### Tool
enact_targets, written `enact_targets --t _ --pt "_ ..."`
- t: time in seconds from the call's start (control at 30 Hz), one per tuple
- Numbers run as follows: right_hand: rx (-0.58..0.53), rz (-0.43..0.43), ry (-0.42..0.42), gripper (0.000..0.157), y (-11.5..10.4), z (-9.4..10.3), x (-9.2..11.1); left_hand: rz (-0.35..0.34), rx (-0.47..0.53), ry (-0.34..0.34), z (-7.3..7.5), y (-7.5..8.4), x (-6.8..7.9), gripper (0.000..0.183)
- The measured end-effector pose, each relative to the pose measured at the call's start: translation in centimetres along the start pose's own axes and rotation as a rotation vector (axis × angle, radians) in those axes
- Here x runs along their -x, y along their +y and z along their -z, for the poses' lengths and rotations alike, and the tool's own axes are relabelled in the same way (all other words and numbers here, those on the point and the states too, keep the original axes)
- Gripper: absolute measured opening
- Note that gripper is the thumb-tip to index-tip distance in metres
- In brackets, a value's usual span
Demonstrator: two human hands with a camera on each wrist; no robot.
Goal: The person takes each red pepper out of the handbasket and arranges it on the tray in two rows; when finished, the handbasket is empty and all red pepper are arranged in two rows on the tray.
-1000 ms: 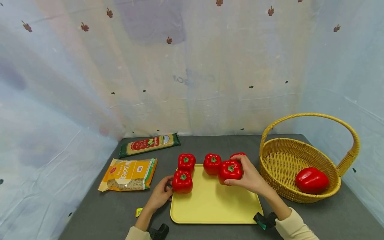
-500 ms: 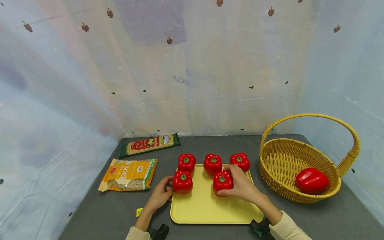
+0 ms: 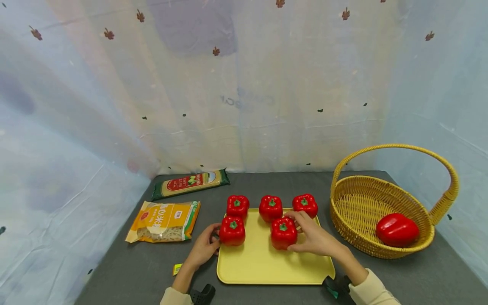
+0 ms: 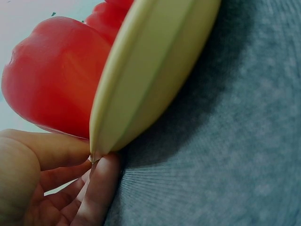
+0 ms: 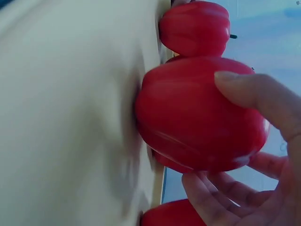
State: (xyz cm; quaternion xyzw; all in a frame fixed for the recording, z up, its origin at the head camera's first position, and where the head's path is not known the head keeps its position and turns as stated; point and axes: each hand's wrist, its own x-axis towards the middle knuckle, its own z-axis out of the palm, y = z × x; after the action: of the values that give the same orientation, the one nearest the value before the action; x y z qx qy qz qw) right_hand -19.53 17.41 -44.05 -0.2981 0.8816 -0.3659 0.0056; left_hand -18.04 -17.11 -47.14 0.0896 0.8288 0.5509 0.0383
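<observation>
My left hand pinches the left edge of the yellow tray; in the left wrist view, thumb and finger meet at the rim. Close by stands a red bell pepper, with another bell pepper behind it. My right hand is spread loosely around the right side of a front bell pepper. In the right wrist view the thumb lies beside this bell pepper, fingers below it; whether they touch it I cannot tell. Two more bell peppers, one and another, stand behind.
A yellow wicker basket with a tall handle stands at the right, a red bell pepper lying in it. On the left lie an orange noodle packet, a long green-ended packet and a small yellow item.
The right hand has brought a bell pepper left and toward the front, set it on the tray and loosened its grip, drawing slightly right. The left hand has not moved.
</observation>
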Motion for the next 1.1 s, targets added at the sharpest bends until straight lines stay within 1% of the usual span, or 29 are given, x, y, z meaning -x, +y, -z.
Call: enact_targets --t 0.07,0.2,0.33,0.43,0.57,0.8,1.1 --pt "-0.010 0.012 0.007 0.083 0.0 -0.1 -0.1 -0.001 -0.004 0.002 0.0 0.0 0.0 0.043" --pt "0.003 0.038 0.048 0.082 -0.2 -0.6 -0.5 -0.010 -0.010 0.001 0.0 0.1 0.0 0.043" --pt "0.021 0.055 0.070 0.081 -0.5 -1.2 -0.9 -0.013 -0.008 -0.003 0.0 0.1 0.0 0.044" --pt "0.034 0.052 0.080 0.080 -0.7 -1.6 -1.2 -0.012 -0.006 -0.006 0.0 0.0 0.0 0.044" --pt "0.021 0.032 0.085 0.079 -0.8 -1.7 -1.4 -0.012 -0.006 -0.005 0.0 0.1 0.1 0.043" --pt "0.005 0.029 0.085 0.079 -0.7 -1.9 -1.6 -0.017 -0.010 0.002 0.0 0.1 0.0 0.044" --pt "0.012 0.019 0.081 0.082 -0.8 -2.0 -1.6 -0.012 -0.008 -0.001 0.0 0.1 0.0 0.043"
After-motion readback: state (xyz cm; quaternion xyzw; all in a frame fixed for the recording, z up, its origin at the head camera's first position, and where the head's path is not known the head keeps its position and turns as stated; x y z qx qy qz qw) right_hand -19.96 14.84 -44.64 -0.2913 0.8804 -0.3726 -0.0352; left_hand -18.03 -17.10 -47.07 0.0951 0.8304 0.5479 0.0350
